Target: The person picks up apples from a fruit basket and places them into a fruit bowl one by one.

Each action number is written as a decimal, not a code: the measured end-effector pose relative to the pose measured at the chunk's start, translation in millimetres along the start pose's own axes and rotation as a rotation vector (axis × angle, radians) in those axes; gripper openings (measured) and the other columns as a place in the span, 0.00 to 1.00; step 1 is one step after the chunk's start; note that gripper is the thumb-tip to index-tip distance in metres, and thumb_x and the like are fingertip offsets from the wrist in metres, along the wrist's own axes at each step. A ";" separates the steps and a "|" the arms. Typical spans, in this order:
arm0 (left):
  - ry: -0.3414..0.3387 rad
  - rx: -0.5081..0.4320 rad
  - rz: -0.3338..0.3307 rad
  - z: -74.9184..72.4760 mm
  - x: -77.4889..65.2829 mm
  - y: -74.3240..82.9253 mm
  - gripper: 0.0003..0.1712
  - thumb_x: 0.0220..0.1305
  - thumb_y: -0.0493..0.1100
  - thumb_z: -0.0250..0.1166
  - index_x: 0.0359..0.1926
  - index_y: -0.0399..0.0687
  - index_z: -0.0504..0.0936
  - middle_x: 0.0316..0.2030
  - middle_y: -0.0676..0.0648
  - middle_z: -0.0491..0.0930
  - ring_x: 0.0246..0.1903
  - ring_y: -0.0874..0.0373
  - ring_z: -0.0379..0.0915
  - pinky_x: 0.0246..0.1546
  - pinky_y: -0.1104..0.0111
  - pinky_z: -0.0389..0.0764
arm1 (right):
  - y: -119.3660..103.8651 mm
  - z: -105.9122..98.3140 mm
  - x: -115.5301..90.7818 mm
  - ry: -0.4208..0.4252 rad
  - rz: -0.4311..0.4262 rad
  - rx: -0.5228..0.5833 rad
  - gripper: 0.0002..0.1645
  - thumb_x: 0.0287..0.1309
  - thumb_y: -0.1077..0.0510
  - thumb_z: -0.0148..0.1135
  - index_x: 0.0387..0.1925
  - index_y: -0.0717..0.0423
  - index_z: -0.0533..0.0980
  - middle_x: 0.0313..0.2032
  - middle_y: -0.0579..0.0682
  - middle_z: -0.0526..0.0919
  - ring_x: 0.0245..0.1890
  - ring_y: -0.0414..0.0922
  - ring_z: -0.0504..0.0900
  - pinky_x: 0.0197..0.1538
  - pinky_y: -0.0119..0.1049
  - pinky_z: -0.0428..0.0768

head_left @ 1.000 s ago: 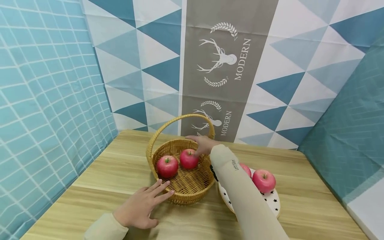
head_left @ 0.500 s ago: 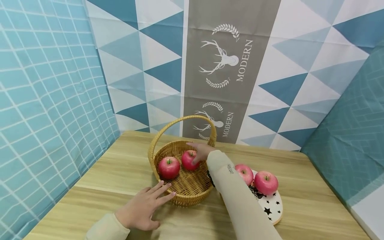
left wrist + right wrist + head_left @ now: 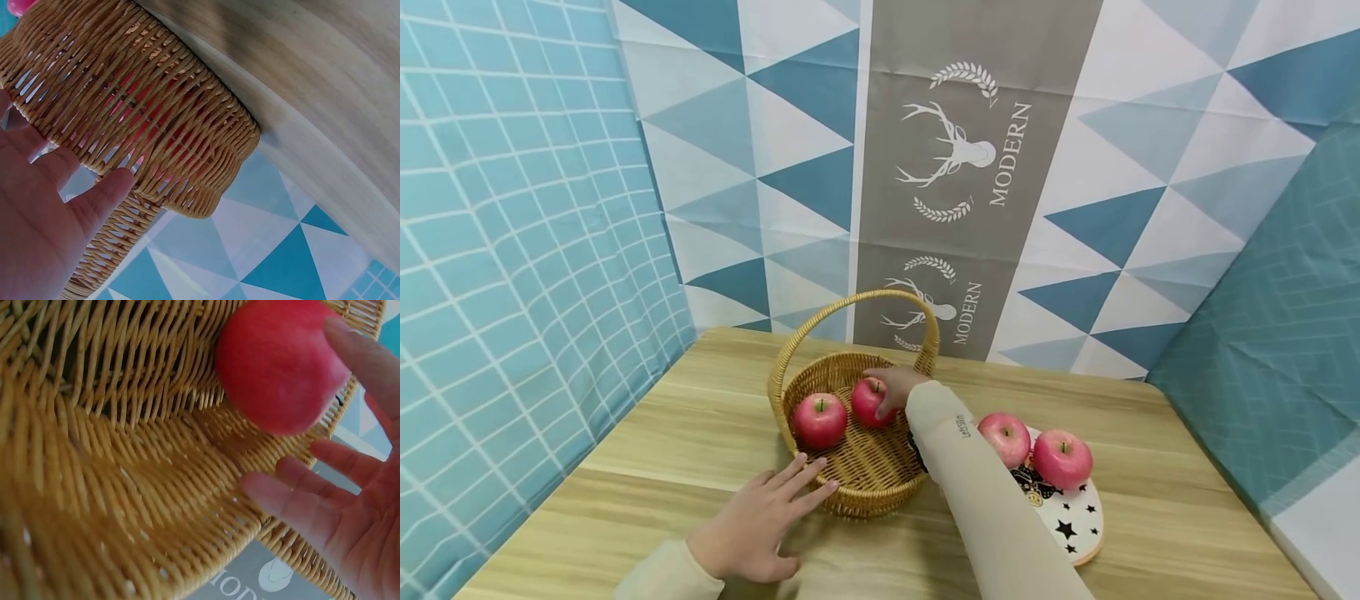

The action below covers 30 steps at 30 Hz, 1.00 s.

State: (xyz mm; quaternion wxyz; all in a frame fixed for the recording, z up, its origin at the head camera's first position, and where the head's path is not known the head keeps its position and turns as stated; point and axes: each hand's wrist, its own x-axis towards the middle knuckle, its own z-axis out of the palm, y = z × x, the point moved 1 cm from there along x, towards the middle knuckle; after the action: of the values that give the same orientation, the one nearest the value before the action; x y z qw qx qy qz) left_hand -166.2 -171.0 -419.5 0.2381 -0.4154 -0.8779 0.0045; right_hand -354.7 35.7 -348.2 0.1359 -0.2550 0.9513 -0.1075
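A wicker basket (image 3: 868,500) with a tall arched handle (image 3: 846,300) stands on the table, holding two red apples. My right hand (image 3: 895,387) reaches inside it at the right-hand apple (image 3: 867,404). In the right wrist view the thumb overlaps this apple's side (image 3: 281,369), while the other fingers (image 3: 275,494) stretch out, spread apart beside it. The left-hand apple (image 3: 820,421) lies apart from the hand. My left hand (image 3: 760,521) has its fingers spread, fingertips at the basket's near left rim; the left wrist view shows them along the woven wall (image 3: 144,106).
Right of the basket, a white board (image 3: 1078,521) with black stars bears two more apples, one nearer (image 3: 1006,439) the sleeve and one farther right (image 3: 1063,458). My right forearm (image 3: 992,517) partly covers the board. Patterned cloth (image 3: 805,167) hangs behind the wooden table (image 3: 647,450).
My right hand has shifted slightly left and lower around the right-hand apple, and its forearm has swung left, uncovering more of the board. The left hand and both basket apples hold their places.
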 end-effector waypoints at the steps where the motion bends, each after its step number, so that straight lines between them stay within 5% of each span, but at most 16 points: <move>1: 0.003 0.003 0.001 -0.1 0.3 0.4 0.56 0.33 0.61 0.73 0.67 0.48 0.67 0.64 0.39 0.67 0.59 0.39 0.68 0.40 0.52 0.77 | 0.1 1.3 0.9 -0.003 0.003 -0.010 0.48 0.45 0.58 0.75 0.69 0.47 0.64 0.61 0.53 0.73 0.61 0.51 0.71 0.59 0.45 0.70; 9: -0.029 -0.013 -0.012 -4.3 0.2 2.5 0.53 0.35 0.60 0.73 0.66 0.48 0.70 0.65 0.38 0.66 0.59 0.39 0.68 0.41 0.51 0.76 | -2.5 7.6 9.3 -0.015 0.045 -0.063 0.48 0.44 0.59 0.76 0.68 0.42 0.66 0.60 0.51 0.74 0.60 0.49 0.72 0.60 0.45 0.70; 17: -0.040 -0.009 -0.022 -7.7 -2.1 0.8 0.52 0.35 0.60 0.73 0.65 0.48 0.70 0.64 0.37 0.68 0.58 0.38 0.69 0.40 0.50 0.76 | -15.2 10.7 15.1 -0.008 0.002 -0.096 0.48 0.47 0.60 0.73 0.70 0.45 0.63 0.61 0.52 0.73 0.60 0.47 0.71 0.58 0.40 0.71; 30: -0.059 -0.050 -0.028 -9.6 1.4 1.2 0.51 0.37 0.59 0.73 0.66 0.48 0.71 0.64 0.37 0.67 0.59 0.39 0.68 0.42 0.49 0.76 | -10.8 23.0 19.3 -0.007 0.100 -0.023 0.49 0.42 0.60 0.77 0.67 0.44 0.66 0.54 0.54 0.72 0.51 0.48 0.72 0.54 0.45 0.73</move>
State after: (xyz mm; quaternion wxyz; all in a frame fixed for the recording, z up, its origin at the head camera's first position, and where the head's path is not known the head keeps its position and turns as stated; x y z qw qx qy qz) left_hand -162.1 -171.0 -410.6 0.2015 -0.4087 -0.8901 -0.0085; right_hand -358.6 13.6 -370.8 0.1415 -0.2090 0.9635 -0.0888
